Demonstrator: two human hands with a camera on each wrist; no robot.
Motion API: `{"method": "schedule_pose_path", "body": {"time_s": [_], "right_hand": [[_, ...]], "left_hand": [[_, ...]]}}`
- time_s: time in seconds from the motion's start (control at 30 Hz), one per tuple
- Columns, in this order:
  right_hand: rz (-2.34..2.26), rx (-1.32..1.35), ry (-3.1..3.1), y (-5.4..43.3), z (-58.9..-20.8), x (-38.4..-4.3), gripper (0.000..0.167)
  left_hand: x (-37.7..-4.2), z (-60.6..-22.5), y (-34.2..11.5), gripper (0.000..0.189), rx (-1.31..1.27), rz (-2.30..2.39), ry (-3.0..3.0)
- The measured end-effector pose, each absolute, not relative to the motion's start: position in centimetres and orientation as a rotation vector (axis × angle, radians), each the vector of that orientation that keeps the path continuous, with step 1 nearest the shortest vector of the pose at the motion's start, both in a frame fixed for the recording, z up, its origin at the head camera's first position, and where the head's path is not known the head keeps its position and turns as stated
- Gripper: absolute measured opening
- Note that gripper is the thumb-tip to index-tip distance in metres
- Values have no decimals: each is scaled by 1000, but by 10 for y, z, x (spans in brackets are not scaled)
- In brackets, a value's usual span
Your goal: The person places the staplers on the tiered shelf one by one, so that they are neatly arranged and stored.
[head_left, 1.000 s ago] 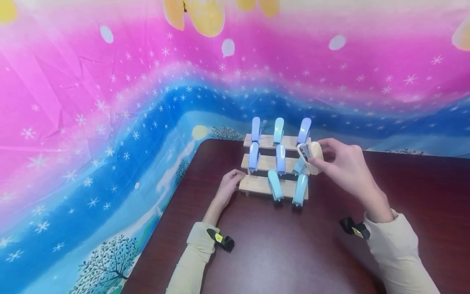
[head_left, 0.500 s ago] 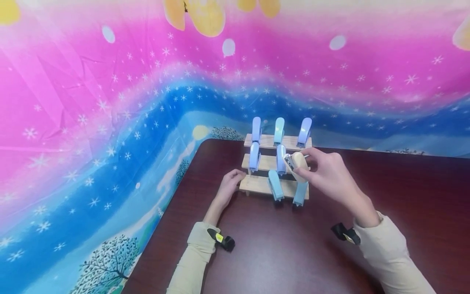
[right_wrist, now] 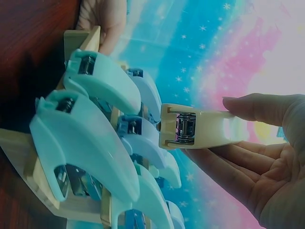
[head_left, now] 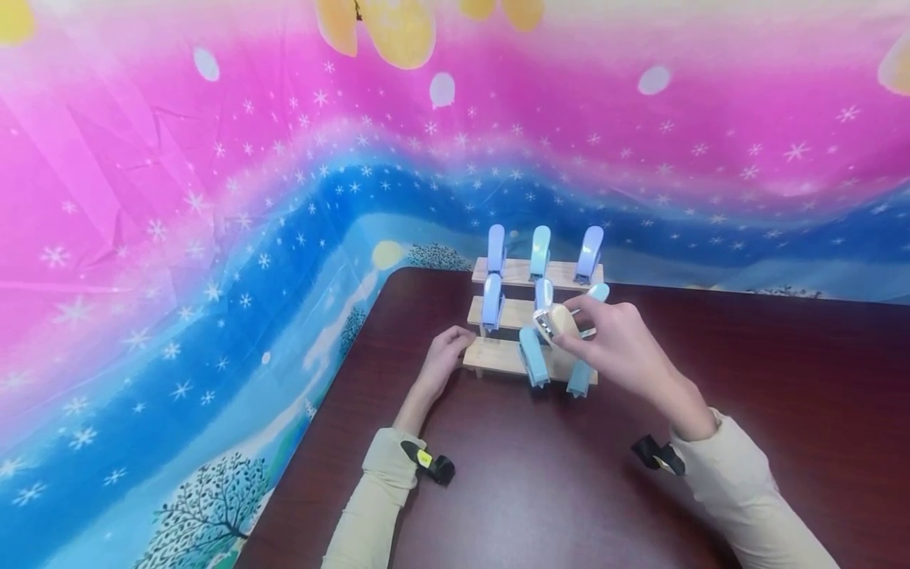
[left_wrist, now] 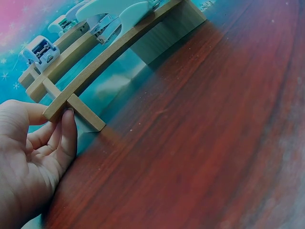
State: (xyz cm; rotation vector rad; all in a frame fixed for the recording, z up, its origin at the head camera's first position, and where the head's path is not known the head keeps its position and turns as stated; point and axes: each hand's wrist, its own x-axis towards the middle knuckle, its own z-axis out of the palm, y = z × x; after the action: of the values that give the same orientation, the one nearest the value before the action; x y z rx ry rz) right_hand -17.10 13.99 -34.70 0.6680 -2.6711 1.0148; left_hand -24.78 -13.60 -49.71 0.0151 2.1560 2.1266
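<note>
My right hand (head_left: 626,348) pinches a cream stapler (head_left: 562,320) between thumb and fingers, over the lower tiers of a three-tier wooden rack (head_left: 490,359). In the right wrist view that stapler (right_wrist: 205,129) is lifted apart from the shelves. My left hand (left_wrist: 38,152) grips the left end of the lowest board, thumb and fingers meeting around it. Two teal staplers, one left (head_left: 534,359) and one right (head_left: 579,381), stand on the lowest tier. On the middle tier are a purple stapler (head_left: 491,303), another purple one, partly hidden, and a teal one behind my right hand.
The top tier carries a purple stapler (head_left: 496,249), a teal one (head_left: 540,253) and another purple one (head_left: 589,254). The rack stands on a dark reddish-brown table (head_left: 526,490). A patterned cloth (head_left: 213,261) hangs behind and along the left table edge.
My right hand has carried the cream stapler leftward and slightly down, from the rack's right end toward the middle of the lower tiers. My left hand has stayed on the rack.
</note>
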Motion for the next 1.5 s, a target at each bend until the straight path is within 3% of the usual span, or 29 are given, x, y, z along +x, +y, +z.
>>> {"method": "schedule_pose_path", "body": {"time_s": [0.2, 0.53, 0.83, 1.5], "right_hand": [[1033, 690, -2691, 129, -350, -169, 39], [1125, 685, -2701, 110, -360, -171, 28], [1141, 583, -2724, 89, -371, -174, 28], [925, 495, -2797, 55, -382, -178, 22]], "left_hand": [[-249, -498, -137, 24, 12, 2135, 2148], [-248, -497, -138, 25, -6, 2131, 2153], [-249, -496, -138, 24, -28, 2146, 2145], [-250, -497, -135, 25, -4, 2149, 2112]]}}
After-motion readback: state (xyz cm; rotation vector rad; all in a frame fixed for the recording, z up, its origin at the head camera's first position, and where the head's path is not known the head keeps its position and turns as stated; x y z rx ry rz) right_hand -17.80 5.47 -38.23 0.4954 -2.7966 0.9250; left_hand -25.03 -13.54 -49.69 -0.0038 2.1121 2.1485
